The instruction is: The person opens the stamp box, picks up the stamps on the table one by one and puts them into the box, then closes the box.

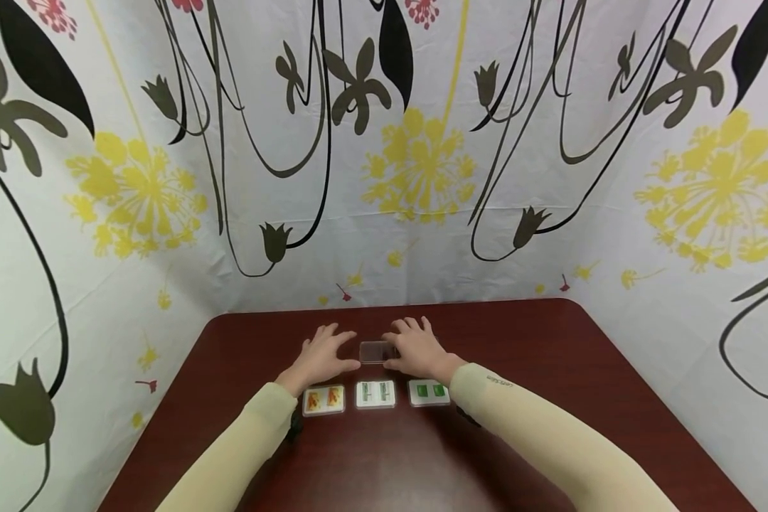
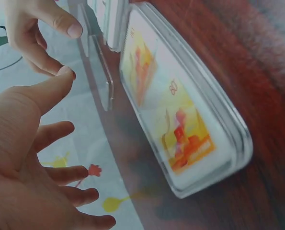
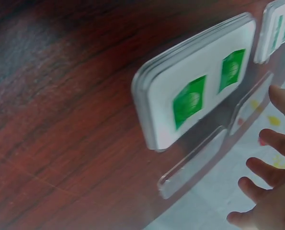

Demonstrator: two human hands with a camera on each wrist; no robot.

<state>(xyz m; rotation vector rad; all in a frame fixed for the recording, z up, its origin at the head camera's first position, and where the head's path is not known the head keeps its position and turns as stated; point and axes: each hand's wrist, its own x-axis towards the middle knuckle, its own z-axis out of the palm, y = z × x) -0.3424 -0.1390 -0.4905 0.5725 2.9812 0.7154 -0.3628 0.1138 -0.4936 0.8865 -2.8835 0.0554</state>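
Observation:
My left hand reaches over the table with thumb and fingers spread, holding nothing. Just to its right lies a clear plastic box or lid. My right hand hovers at the other end of that clear piece, fingers apart; whether it touches it cannot be told. A second clear piece shows in the right wrist view. Nearer stand three flat stacks of cards in a row: one with orange-yellow pictures by my left wrist, one with green-and-white pictures in the middle, one with green squares by my right wrist.
The dark red-brown table has rounded far corners. Behind and beside it hangs a white cloth printed with flowers and leaves.

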